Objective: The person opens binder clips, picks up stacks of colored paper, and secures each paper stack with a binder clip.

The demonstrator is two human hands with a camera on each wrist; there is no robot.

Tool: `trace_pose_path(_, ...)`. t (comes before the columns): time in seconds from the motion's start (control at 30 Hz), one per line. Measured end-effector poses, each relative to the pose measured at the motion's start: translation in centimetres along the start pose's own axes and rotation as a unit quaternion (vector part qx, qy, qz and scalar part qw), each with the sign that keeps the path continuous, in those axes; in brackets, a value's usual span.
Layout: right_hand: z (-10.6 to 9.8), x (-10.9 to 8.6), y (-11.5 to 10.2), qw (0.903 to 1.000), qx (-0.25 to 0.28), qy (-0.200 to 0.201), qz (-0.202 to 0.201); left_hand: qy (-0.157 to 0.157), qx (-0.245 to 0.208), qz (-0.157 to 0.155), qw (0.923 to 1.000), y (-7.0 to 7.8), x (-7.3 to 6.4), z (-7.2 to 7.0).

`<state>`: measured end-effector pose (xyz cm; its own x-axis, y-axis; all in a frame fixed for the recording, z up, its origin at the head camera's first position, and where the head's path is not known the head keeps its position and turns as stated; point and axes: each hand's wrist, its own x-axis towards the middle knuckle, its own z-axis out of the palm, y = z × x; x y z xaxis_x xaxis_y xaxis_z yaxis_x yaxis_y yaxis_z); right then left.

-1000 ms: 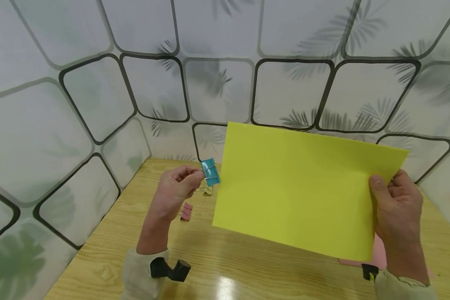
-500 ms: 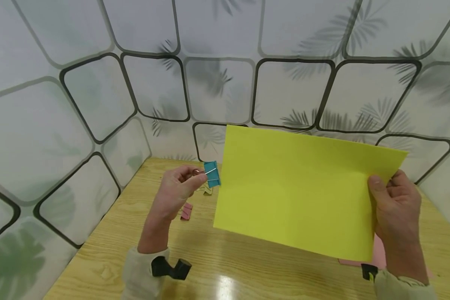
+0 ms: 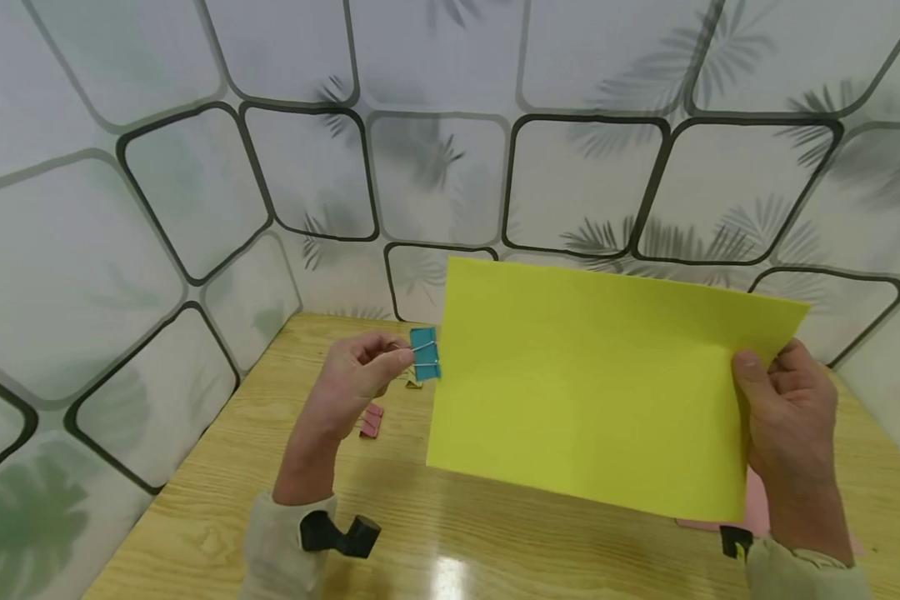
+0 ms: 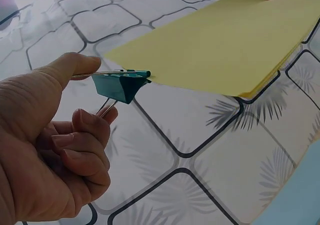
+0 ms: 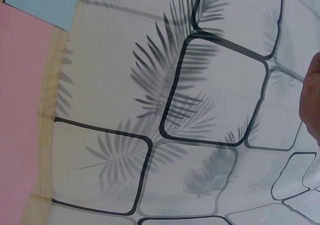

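1. One blue binder clip (image 3: pixel 424 353): pinched in left hand (image 3: pixel 352 379), at left edge of yellow paper (image 3: pixel 592 383).
2. Right hand (image 3: pixel 795 408): gripping right end of yellow paper.
3. Pink clip (image 3: pixel 371 422): on table (image 3: pixel 525 542), left.

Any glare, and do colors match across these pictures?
Head view: white glare on the wooden table near the bottom edge, the yellow paper vivid; left wrist view: bright glow in the upper left corner, that paper paler; right wrist view: muted light, no obvious glare on the pink sheet.
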<state>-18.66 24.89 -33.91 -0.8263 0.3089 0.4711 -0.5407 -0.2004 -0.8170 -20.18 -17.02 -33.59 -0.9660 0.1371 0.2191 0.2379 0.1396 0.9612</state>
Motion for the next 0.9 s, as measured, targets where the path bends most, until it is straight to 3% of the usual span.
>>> trace_pose_path(0.13, -0.06, 0.07, 0.0, 0.9999, -0.014, 0.001, 0.001, -0.012, 0.001, 0.003, 0.9999, -0.03, -0.04, -0.13)
trace_pose_path(0.47, -0.02, 0.04, -0.01, 0.9996, -0.018, -0.02, -0.007, -0.019, 0.053, 0.007, 0.9984, 0.09, -0.18, -0.19)
trace_pose_path(0.73, -0.04, -0.09, -0.09, 0.9995, -0.019, -0.022, -0.01, -0.038, 0.035, 0.011, 0.9986, 0.0, -0.04, -0.35)
trace_pose_path(0.9, -0.14, -0.18, -0.08, 0.9991, -0.019, -0.036, -0.014, -0.041, 0.052, 0.01, 0.9977, 0.01, -0.11, -0.33)
